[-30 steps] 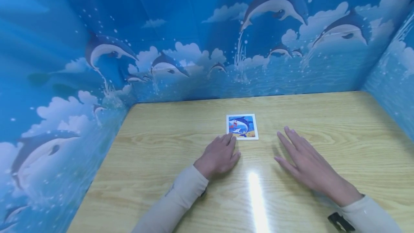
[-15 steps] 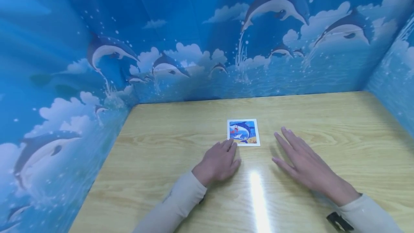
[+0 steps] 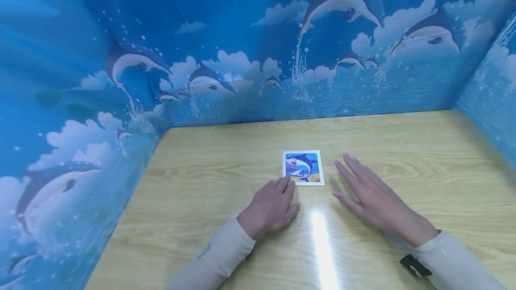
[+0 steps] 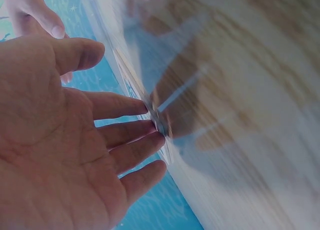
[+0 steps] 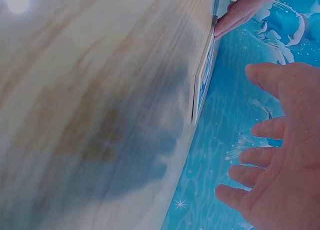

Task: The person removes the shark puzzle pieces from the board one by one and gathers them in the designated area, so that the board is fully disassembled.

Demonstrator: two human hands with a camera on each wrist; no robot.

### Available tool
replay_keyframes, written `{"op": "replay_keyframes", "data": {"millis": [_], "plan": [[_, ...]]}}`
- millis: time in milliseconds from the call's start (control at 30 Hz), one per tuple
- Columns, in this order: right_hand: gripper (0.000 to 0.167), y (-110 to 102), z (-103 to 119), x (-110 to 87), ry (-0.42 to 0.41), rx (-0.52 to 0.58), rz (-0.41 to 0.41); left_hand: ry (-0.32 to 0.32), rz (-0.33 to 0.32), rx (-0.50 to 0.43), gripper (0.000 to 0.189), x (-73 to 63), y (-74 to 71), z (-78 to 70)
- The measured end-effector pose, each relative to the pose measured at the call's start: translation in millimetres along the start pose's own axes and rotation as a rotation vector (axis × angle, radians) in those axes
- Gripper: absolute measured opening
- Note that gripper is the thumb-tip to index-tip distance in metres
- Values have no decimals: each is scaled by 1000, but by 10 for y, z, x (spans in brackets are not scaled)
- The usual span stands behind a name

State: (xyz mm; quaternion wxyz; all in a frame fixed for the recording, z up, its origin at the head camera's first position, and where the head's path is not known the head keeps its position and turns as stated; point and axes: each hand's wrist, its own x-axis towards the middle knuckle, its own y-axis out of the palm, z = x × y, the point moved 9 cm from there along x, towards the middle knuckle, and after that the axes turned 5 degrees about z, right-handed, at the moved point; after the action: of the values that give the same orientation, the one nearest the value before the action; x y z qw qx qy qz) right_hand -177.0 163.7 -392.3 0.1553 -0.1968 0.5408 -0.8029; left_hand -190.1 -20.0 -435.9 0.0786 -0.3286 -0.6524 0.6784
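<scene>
A thin square picture board (image 3: pixel 303 168) with a white border lies flat on the wood-grain table; it shows a blue dolphin above sand. The left hand (image 3: pixel 271 206) rests its fingertips on the board's near left corner, palm down. In the left wrist view, the straight fingers of the left hand (image 4: pixel 75 135) meet the board's edge (image 4: pixel 131 84). To the right of the board, the right hand (image 3: pixel 376 196) hovers with fingers extended and touches nothing. The right wrist view shows the right hand (image 5: pixel 285 155) apart from the board (image 5: pixel 202 82).
Blue backdrop sheets (image 3: pixel 242 93) printed with dolphins and clouds stand along the back and both sides of the table (image 3: pixel 193 191). A bright light reflection runs down the tabletop in front of the board. A dark strap (image 3: pixel 415 265) sits at the right wrist.
The picture board has slid a little toward the person, with the left fingertips still on it. The right hand has shifted slightly left, closer to the board.
</scene>
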Motion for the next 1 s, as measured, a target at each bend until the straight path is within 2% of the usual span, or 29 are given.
{"op": "replay_keyframes", "data": {"millis": [333,600,1000], "plan": [[76,49,35,138,-11,20,47,24,-22,10,63,-69,20,-61],[77,180,42,271,7,59,127,37,-22,3,63,-133,37,-118],[77,378,224,434,-57,37,193,46,-34,37,61,-193,40,-174]]}}
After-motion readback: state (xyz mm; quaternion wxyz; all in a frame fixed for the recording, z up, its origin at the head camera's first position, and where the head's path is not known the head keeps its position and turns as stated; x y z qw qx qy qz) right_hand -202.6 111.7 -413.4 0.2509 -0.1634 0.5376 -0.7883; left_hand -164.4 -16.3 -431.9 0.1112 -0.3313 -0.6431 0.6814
